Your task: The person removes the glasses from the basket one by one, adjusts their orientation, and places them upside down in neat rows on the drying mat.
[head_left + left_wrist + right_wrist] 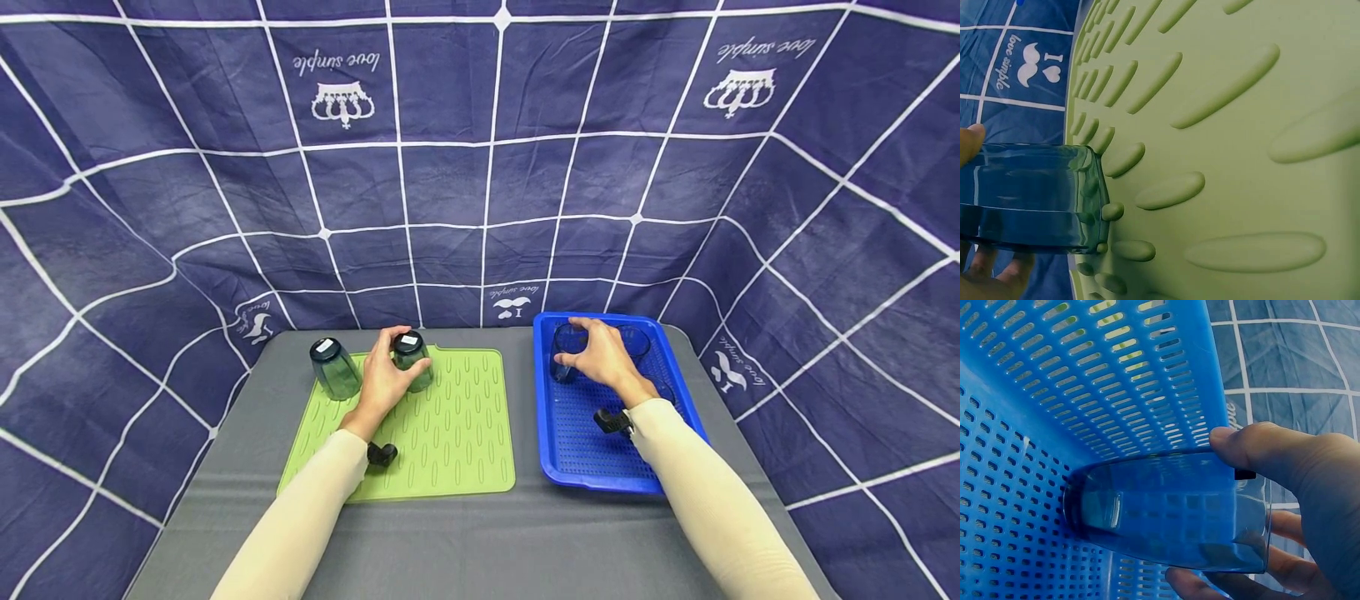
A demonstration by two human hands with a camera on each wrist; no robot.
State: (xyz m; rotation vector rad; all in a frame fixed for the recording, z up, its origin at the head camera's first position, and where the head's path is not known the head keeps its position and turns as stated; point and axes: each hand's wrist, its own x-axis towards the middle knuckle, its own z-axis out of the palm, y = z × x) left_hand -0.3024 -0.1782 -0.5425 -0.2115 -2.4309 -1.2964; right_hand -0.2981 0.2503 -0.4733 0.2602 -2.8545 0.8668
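Observation:
My left hand (384, 379) grips a dark blue-green drinking glass (421, 377) near its upper end. The glass stands upside down on a green ribbed mat (465, 450), a white label on its upturned base. To its left, another upside-down glass (340, 377) stands at the mat's left edge. My right hand (606, 360) holds a blue-tinted glass (1172, 509) by the rim, thumb on one side and fingers on the other. This glass is upright inside the blue perforated basket (549, 442), its base at the basket floor. A further glass (639, 342) is partly hidden behind the right hand.
A grey cloth-covered table (480, 550) lies under the mat and basket. Behind and at both sides hangs a dark blue curtain (450, 192) with white grid lines. The basket's raised walls surround the glasses on the right.

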